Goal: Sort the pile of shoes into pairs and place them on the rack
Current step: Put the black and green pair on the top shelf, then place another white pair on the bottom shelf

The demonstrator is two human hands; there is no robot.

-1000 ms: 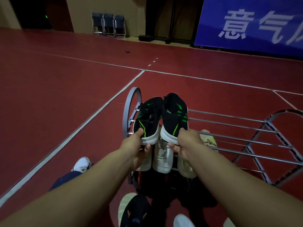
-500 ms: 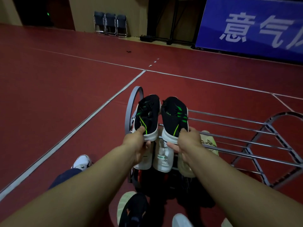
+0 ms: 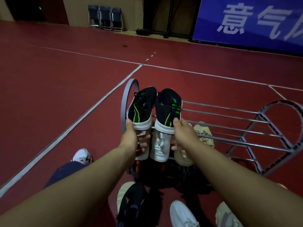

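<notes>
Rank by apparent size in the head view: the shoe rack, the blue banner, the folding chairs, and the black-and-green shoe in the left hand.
1. Shoe rack
2. Blue banner, though cropped and farther off
3. Black-and-green shoe
4. Folding chairs, close to the shoe and distant, so unsure

Left hand (image 3: 131,141), right hand (image 3: 183,133) grip black-green shoes (image 3: 141,108) above rack (image 3: 229,126)

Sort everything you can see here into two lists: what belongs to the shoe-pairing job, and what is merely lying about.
Belongs to the job:
left hand and right hand, each gripping a black and green shoe
metal rack
white shoes on a lower shelf
loose shoes on the floor

Lying about:
folding chairs
blue banner
</notes>
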